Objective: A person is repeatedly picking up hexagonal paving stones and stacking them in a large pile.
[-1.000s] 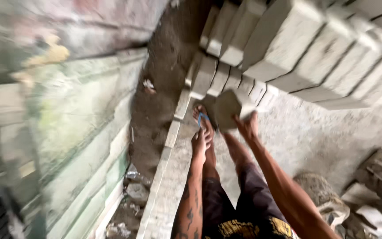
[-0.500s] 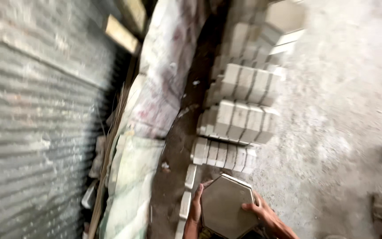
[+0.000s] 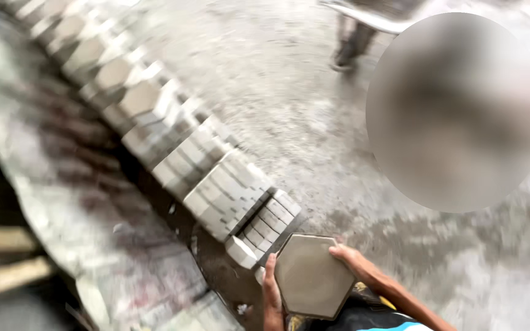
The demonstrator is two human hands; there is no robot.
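I hold a grey hexagonal paving block (image 3: 311, 276) flat in front of me at the bottom of the view. My left hand (image 3: 270, 288) grips its left edge and my right hand (image 3: 354, 262) grips its upper right edge. Just beyond the block, a long row of the same grey blocks standing on edge (image 3: 216, 178) runs diagonally toward the upper left.
A dirty plastic sheet (image 3: 81, 202) lies along the left of the row, with wooden planks (image 3: 7, 257) at the far left. Rough concrete floor (image 3: 289, 92) spreads to the right. Another person stands at the right, legs (image 3: 351, 43) visible at the top.
The view has swung round; the row of blocks now runs diagonally instead of straight ahead. The hexagonal block stays held in both hands, a little higher in view.
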